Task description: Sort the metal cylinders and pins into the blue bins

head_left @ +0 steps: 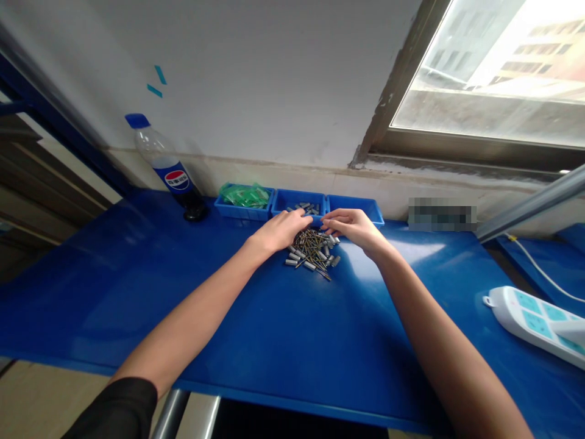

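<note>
A pile of small metal parts (313, 251), thin dark pins mixed with short silver sleeves, lies on the blue table (283, 329) in front of three small blue bins. My left hand (280, 230) rests at the pile's left edge, palm down, fingers curled and close together. My right hand (351, 227) sits at the pile's right edge, its fingers bent and pinched toward the parts. What the fingertips hold, if anything, is too small to see. The middle bin (292, 198) holds a few silver parts.
The left bin (228, 210) is filled with green plastic bags, and the right bin (356, 204) looks bare. A cola bottle (171, 171) stands at the wall to the left. A white power strip (534, 320) with its cable lies at the right. A window is above right.
</note>
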{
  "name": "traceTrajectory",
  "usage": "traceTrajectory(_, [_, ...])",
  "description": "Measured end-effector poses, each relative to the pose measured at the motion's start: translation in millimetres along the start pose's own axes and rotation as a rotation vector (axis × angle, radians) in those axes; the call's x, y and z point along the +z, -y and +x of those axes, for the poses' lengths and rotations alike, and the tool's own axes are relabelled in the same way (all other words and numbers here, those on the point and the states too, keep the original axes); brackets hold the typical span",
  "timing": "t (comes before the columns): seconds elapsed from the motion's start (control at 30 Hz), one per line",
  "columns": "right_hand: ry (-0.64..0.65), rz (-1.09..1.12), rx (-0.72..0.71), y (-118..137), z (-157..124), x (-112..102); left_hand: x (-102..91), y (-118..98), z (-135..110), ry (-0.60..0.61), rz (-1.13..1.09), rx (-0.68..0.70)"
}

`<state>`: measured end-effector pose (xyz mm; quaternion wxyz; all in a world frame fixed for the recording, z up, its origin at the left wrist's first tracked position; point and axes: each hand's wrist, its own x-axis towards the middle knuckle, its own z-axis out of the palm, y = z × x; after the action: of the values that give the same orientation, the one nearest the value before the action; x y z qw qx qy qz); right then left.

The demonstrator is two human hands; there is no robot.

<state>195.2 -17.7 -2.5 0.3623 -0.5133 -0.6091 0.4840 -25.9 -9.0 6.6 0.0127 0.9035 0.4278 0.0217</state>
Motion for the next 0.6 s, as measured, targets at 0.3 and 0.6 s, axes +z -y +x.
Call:
traceTrajectory(0.3, [0.01,-0.008,-0.014,-1,1,1,-15.6,15,0,-0.221,-0.382,0.079])
traceTrajectory(0.6, [0.171,-0.005,-0.055,3,-4,1,-14.3,7,6,-0.3,-0.906,0.069])
